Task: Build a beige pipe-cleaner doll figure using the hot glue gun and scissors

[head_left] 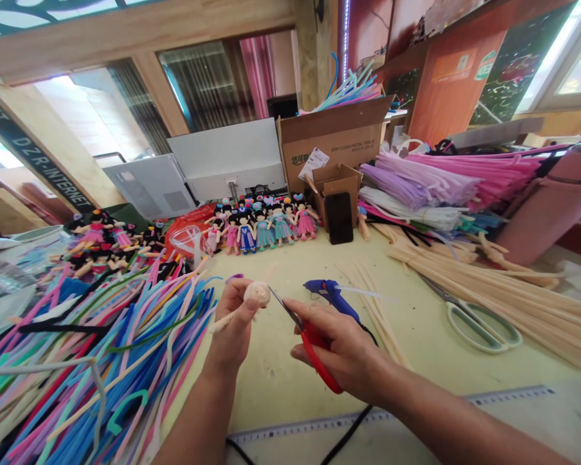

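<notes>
Between the fingers of my left hand is a small cream ball of coiled pipe cleaner, with a short stem of the same colour sticking out below to the left. My right hand grips red-handled scissors, their blades pointing up and left. The blade tips lie right beside the ball; whether they touch it I cannot tell. Behind my right hand a blue glue gun lies on the pale green tabletop, a clear glue stick at its back end.
Loose coloured pipe cleaners cover the left side. Finished small dolls stand at the back beside a black phone and a cardboard box. Green-handled scissors, beige pipe cleaners and a pink bottle are at right. A ruler crosses the front.
</notes>
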`<state>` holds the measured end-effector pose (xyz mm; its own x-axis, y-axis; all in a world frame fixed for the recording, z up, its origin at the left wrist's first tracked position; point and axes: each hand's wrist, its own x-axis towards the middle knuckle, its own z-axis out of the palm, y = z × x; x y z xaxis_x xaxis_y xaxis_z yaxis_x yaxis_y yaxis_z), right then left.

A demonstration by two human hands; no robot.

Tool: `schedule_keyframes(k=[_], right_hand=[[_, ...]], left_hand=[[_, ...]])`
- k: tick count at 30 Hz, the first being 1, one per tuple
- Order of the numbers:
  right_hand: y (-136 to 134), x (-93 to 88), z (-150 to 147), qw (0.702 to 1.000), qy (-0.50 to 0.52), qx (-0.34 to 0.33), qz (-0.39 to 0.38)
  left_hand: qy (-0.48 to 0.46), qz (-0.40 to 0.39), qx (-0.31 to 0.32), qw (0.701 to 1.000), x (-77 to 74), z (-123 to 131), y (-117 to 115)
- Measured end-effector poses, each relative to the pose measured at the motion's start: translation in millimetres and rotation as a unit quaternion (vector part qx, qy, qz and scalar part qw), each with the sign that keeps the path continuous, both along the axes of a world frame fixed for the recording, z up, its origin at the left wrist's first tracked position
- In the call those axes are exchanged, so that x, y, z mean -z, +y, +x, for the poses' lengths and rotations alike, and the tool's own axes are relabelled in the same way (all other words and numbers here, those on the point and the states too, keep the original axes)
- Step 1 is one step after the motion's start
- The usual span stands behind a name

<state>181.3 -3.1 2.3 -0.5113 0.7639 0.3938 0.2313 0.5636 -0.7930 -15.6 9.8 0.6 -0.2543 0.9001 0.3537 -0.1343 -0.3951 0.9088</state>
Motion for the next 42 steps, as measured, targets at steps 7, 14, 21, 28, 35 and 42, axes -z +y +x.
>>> schedule_keyframes(k=[7, 14, 21, 28, 35, 42], right_hand=[[0.6, 2.6, -1.1, 1.0, -0.006, -0.006, 0.004], [0.4, 2.9, 1.7, 0.999, -0.036, -0.002, 0.035], [2.8, 11.0, 1.3, 0.992, -0.043, 0.022, 0.118], [4.3, 13.3, 3.2, 0.982, -0.089, 0.043, 0.161], [5.8, 13.7, 4.2, 0.98, -0.121, 0.05, 0.15], [7.0, 15.3, 3.7, 0.979, -0.131, 0.049, 0.148]], left_hand=[[-0.001, -0.003, 0.006, 1.0, 0.4, 0.8, -0.6], [-0.012, -0.011, 0.013, 1.0, 0.3, 2.9, -1.8], [-0.009, -0.025, 0.013, 1.0, -2.9, 4.4, -2.3], [0.012, -0.039, 0.008, 0.999, -2.6, 5.9, -1.3], [0.038, -0.074, 0.025, 0.996, -3.6, 7.0, -1.0], [0.04, -0.083, 0.034, 0.995, -2.5, 7.9, 0.5]])
